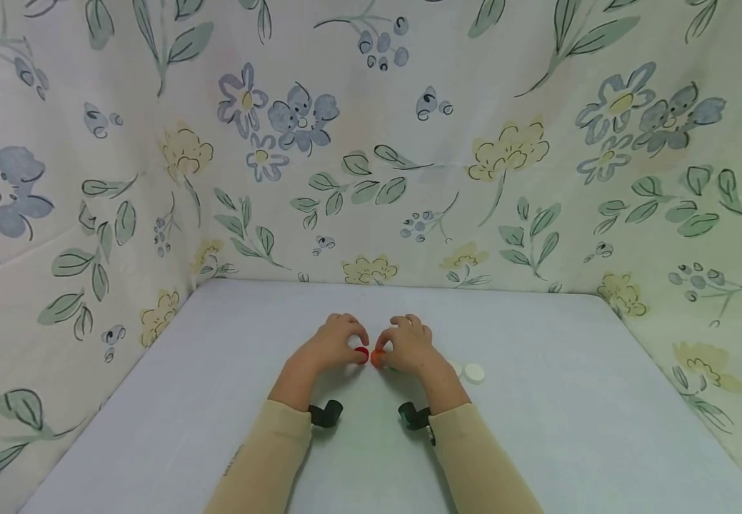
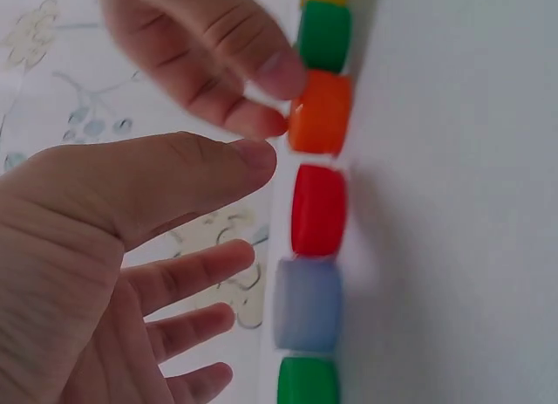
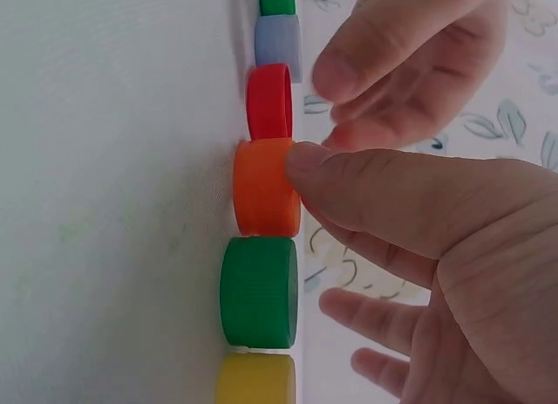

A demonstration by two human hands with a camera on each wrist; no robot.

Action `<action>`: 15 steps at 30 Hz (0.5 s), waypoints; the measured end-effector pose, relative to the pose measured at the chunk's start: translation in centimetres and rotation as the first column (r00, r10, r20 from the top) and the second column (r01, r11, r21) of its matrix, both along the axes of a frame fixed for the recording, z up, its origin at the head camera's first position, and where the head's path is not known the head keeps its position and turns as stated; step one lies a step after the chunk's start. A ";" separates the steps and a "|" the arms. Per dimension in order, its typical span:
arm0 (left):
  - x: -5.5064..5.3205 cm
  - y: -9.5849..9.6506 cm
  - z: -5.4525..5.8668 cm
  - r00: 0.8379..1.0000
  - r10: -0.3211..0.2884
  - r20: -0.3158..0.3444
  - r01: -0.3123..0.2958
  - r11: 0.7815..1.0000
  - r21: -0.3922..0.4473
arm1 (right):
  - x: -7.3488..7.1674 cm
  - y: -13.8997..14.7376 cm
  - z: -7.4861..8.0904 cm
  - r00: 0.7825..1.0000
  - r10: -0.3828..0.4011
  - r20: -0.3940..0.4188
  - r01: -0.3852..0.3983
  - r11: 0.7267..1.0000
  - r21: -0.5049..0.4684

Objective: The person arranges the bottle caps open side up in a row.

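Observation:
Coloured bottle caps stand in a row on the white table. My left hand (image 1: 334, 344) is beside the red cap (image 2: 319, 210); in the left wrist view its thumb and fairly straight fingers are a small gap away from that cap. The orange cap (image 3: 266, 188) comes right after the red one, and my right hand (image 1: 409, 348) pinches its edge with thumb and index finger. Beyond the red cap are a light blue cap (image 2: 307, 306) and a green cap (image 2: 308, 382). On the orange cap's other side sit another green cap (image 3: 258, 292) and a yellow cap (image 3: 255, 380).
A white cap (image 1: 474, 373) lies right of my right wrist, with another partly hidden behind that wrist. Small black cameras (image 1: 326, 414) are strapped to both wrists. Floral cloth (image 1: 371, 143) hangs behind the table (image 1: 570, 400) and along its sides.

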State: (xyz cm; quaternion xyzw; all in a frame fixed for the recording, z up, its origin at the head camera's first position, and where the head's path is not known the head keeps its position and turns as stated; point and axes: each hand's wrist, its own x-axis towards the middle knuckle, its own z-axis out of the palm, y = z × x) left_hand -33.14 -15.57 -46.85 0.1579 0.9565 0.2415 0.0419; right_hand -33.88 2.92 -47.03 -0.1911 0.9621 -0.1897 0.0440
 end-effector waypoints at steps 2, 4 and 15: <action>-0.1 -0.7 0.1 1.000 0.022 0.005 -0.022 1.000 0.014 | 0.0 0.0 0.0 1.000 0.010 0.000 -0.010 1.000 -0.001; -0.1 -1.4 0.3 0.999 0.040 0.008 -0.041 0.999 0.030 | 0.0 0.0 0.1 1.000 0.021 -0.002 -0.021 1.000 -0.004; 0.1 -2.6 0.6 0.990 0.116 0.077 -0.120 0.991 0.053 | 0.4 -1.2 0.2 0.996 0.067 -0.065 -0.066 0.998 0.019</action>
